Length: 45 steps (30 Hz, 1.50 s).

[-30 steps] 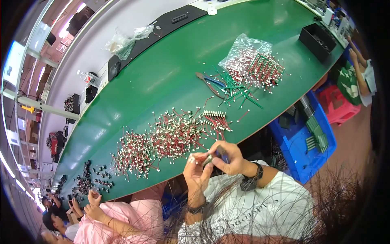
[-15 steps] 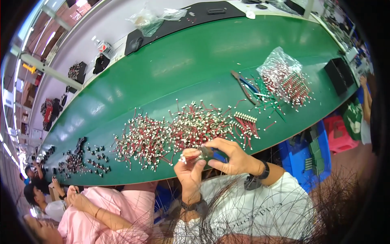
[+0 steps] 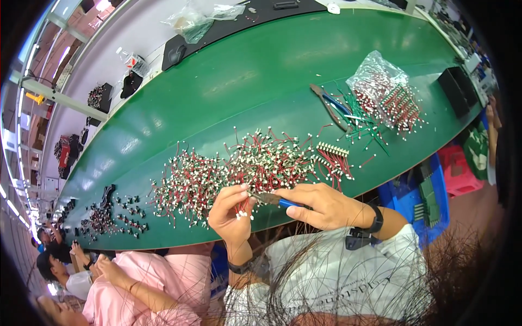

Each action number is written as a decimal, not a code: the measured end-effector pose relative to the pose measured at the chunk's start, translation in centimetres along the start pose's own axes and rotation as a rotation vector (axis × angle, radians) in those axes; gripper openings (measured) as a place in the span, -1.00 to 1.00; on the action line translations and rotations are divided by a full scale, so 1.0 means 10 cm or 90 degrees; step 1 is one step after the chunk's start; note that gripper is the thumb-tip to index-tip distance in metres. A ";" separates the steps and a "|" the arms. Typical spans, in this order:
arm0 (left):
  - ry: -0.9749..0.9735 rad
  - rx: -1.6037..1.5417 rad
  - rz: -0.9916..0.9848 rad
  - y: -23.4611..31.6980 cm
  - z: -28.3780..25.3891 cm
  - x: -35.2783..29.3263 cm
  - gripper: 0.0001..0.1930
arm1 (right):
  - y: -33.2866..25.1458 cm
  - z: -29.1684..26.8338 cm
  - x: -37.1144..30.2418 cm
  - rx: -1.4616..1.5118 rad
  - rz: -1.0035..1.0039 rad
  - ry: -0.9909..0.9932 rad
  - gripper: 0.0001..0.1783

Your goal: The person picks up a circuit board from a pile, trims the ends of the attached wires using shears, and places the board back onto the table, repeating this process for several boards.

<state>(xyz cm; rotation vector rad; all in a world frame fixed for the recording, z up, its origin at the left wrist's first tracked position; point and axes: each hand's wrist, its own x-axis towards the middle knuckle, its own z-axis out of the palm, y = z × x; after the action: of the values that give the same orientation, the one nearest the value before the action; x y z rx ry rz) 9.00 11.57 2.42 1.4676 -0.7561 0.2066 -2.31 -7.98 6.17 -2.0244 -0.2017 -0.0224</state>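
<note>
Left grip (image 3: pixel 229 215) and right grip (image 3: pixel 325 206) have drawn apart, clamped on wires (image 3: pixel 242 207) and pliers (image 3: pixel 284 202) respectively; likely trimming, and the next bite wants steadiness.

Site: factory workshop, apparently small-electronics assembly. Evidence: long green-topped bench (image 3: pixel 217 100) bearing loose heaps of red-wired connectors (image 3: pixel 266 163), small black parts (image 3: pixel 99 218) farther along, and a blue-handled tool (image 3: pixel 338 105) beside green strips (image 3: pixel 371 133). Also noted: a person in pink (image 3: pixel 147 288) and others along the same bench edge, a blue crate (image 3: pixel 398 190) near it, strip lights (image 3: pixel 20 106) at left.
</note>
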 end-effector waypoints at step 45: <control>0.004 -0.464 -0.144 -0.38 0.13 0.08 -0.82 | 0.26 -0.09 0.20 0.453 0.192 -0.112 -0.58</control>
<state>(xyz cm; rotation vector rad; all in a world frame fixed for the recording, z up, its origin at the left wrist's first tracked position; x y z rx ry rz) 11.25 9.60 -0.32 0.8426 -0.5652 -0.2226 0.14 -9.59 4.49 -1.3254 -0.0039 0.3693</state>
